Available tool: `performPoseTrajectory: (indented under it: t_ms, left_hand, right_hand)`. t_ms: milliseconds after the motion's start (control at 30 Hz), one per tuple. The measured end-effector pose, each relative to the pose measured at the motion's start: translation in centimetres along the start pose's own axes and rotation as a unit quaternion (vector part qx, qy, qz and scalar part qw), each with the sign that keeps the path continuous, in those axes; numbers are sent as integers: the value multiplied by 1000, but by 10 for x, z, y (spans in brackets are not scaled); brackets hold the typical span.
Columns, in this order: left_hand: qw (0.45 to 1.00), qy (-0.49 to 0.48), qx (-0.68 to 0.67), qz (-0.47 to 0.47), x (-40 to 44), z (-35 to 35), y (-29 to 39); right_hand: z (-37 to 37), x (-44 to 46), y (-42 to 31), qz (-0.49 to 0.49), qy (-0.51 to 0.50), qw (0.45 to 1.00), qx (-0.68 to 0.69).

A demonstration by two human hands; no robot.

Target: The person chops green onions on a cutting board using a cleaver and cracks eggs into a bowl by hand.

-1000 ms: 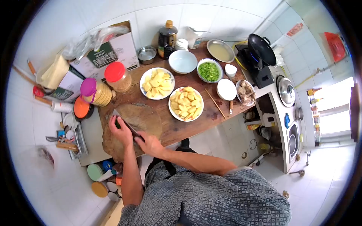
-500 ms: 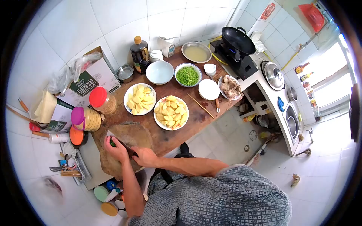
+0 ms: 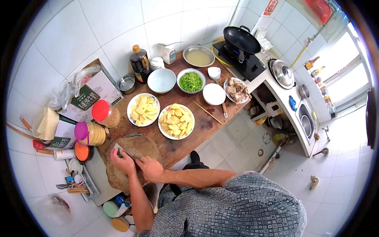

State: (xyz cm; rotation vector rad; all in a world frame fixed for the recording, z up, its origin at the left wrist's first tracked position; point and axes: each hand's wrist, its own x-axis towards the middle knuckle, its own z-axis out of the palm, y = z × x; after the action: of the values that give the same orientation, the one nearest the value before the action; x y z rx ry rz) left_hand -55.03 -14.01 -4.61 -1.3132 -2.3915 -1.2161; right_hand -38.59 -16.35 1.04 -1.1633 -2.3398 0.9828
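Over a thick round wooden chopping block (image 3: 145, 149), my left hand (image 3: 124, 163) is curled around a small piece of green vegetable (image 3: 119, 153). Its kind is mostly hidden by the fingers. My right hand (image 3: 151, 170) is closed around the handle of a kitchen knife (image 3: 119, 147). The blade runs between the two hands, and only part of its far end shows clearly. Beyond the block stand two plates of cut potatoes, a nearer plate (image 3: 176, 121) and a farther plate (image 3: 143, 109).
A bowl of chopped greens (image 3: 191, 81), an empty pale bowl (image 3: 162, 80), a plate of meat (image 3: 237, 91) and a chopstick (image 3: 207, 112) are on the table. Jars (image 3: 106, 113) line the left side. A wok (image 3: 242, 40) sits on the stove at the back right.
The whole view has shifted slightly. Both hands stay at the block, with the left hand still around the green vegetable and the right hand still on the knife.
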Motion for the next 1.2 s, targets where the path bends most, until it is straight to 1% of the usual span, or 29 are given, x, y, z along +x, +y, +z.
performPoseTrajectory:
  t_ms: [200, 267, 367, 500, 567, 633, 667, 700, 733, 767, 833, 900, 967, 1000, 1067, 1100, 1167, 1200]
  left_hand:
    - [999, -8, -10, 39, 3, 4, -3]
    - [999, -18, -43, 0, 2, 7, -4]
    - [999, -26, -44, 2, 2, 11, -13]
    - [999, -39, -15, -3, 3, -1, 2]
    - [999, -44, -5, -13, 3, -6, 8]
    - [999, -47, -10, -23, 3, -5, 8]
    - [998, -49, -16, -33, 3, -4, 7]
    - [998, -49, -15, -32, 3, -3, 4]
    - [998, -51, -23, -37, 3, 0, -1]
    - [997, -53, -31, -40, 3, 2, -5]
    - [997, -50, -48, -35, 3, 3, -9]
    - [996, -48, -65, -26, 3, 4, -13]
    - [995, -44, -77, -44, 3, 6, -16]
    - [995, -43, -76, -41, 3, 4, -16]
    - [997, -33, -63, -24, 4, 0, -12]
    - [997, -31, -61, -20, 4, -3, -10]
    - [998, -32, -40, -29, 5, -8, -6]
    - [998, -31, -37, -26, 7, -13, 0]
  right_hand:
    - [-4, 1, 5, 5, -9, 999, 33]
    - [-7, -1, 6, 2, -2, 999, 53]
    - [-10, -5, 11, -10, 17, 996, 87]
    - [-28, -17, 21, 4, 46, 989, 139]
    - [-44, -26, 42, 16, 127, 985, 116]
    - [-81, -34, 57, 95, 182, 965, 165]
    - [-91, -38, 75, 129, 229, 952, 159]
    - [-106, -42, 94, 237, 214, 931, 176]
    - [-108, -46, 126, 232, 300, 912, 157]
    - [-118, -52, 154, 264, 335, 897, 115]
    - [-142, -63, 209, 279, 412, 860, 116]
    - [-169, -76, 251, 302, 463, 828, 94]
    - [-197, -82, 278, 397, 452, 798, 45]
    - [-206, -84, 294, 397, 453, 797, 48]
    - [-217, -86, 327, 446, 413, 793, -34]
    - [-223, -86, 335, 446, 414, 793, -30]
    - [-230, -84, 350, 470, 325, 817, -70]
    - [-233, -82, 353, 470, 326, 818, -66]
